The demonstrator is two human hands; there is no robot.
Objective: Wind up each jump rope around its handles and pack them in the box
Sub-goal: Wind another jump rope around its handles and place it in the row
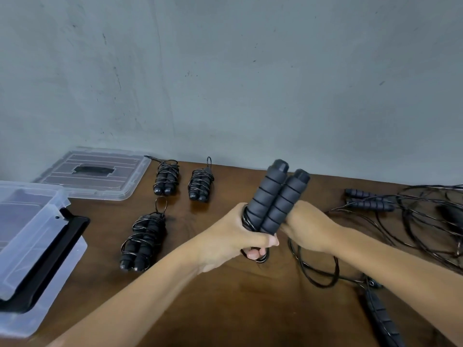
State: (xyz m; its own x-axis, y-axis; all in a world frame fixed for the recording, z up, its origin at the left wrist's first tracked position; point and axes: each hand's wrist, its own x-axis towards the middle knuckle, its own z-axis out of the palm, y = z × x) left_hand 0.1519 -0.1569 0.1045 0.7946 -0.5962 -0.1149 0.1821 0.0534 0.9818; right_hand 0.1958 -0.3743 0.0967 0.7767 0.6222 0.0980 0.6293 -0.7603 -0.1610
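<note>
At frame centre the left hand point(233, 236) clamped its fingers round the paired foam handles point(273, 199), a few cord turns begun at their base; the right hand point(308, 226), fingers hidden behind them, likely fed cord point(315, 269); winding upward seemed next; the box point(37, 249) sat lower left.

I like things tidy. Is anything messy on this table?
Yes. Loose black ropes lie tangled at the table's right side, not wound yet. Three wound bundles sit neatly. The box looks fine.
</note>
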